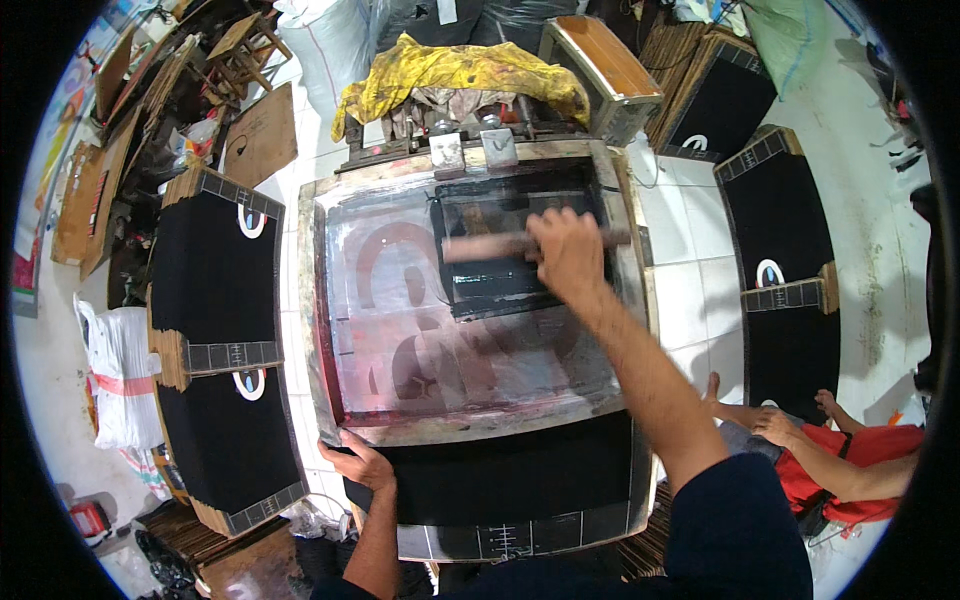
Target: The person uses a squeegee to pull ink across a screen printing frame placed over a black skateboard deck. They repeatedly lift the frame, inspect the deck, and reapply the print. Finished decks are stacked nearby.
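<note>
My right hand (568, 250) is wrapped round the wooden handle of a squeegee (490, 247), blurred by motion. The squeegee lies across a dark, ink-wet rectangle (505, 290) in the upper right of a screen printing frame (480, 432). Pale mesh with reddish stains and curved shapes fills the rest of the frame. At the frame's near left corner, my left hand (362, 466) grips the wooden edge. Black fabric (530, 465) on a board shows from under the frame's near side. Two metal hinge clamps (447, 154) hold its far side.
Boards with black fabric and white oval prints stand in stacks at left (215, 270) and right (785, 220). A stained yellow cloth (460, 70) hangs behind the frame. At lower right sits another person in red (850, 460). Sacks (325, 50) and a wooden stool (245, 45) are at the back.
</note>
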### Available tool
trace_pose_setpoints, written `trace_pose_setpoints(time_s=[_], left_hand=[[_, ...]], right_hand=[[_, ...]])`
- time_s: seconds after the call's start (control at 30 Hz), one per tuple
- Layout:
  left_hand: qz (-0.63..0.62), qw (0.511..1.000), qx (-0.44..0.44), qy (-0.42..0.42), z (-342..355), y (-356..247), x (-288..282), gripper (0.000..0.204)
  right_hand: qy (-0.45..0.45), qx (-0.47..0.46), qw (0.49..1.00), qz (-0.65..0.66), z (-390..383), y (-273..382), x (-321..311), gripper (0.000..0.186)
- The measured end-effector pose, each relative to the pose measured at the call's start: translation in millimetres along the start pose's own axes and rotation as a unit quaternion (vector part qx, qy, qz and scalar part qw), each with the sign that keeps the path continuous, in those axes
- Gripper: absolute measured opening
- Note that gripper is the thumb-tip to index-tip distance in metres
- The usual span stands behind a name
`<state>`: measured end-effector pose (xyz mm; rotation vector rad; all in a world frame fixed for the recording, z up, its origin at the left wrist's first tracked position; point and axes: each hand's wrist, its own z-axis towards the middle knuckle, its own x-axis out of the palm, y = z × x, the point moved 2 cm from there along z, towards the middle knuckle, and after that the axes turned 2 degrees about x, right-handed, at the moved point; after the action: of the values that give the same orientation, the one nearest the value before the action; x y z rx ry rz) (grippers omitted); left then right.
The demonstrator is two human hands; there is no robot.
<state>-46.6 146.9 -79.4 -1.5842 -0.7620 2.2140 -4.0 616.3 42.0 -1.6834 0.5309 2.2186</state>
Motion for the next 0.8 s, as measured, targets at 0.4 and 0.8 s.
trace_pose_setpoints(time_s=[0.4,0.8], left_hand=[[-0.143,0.95,0.132,0.246,30.6,4.4,-32.0,0.143],[-0.179,0.953,0.149,0.193,35.6,-17.2,-60.1,0.132]], right_hand=[[-0.024,0.006,0.999,0.029,-92.5,23.9,-7.2,0.033],[0.013,-0.014,0.998,0.062,-31.5,3.6,-41.7,0.037]])
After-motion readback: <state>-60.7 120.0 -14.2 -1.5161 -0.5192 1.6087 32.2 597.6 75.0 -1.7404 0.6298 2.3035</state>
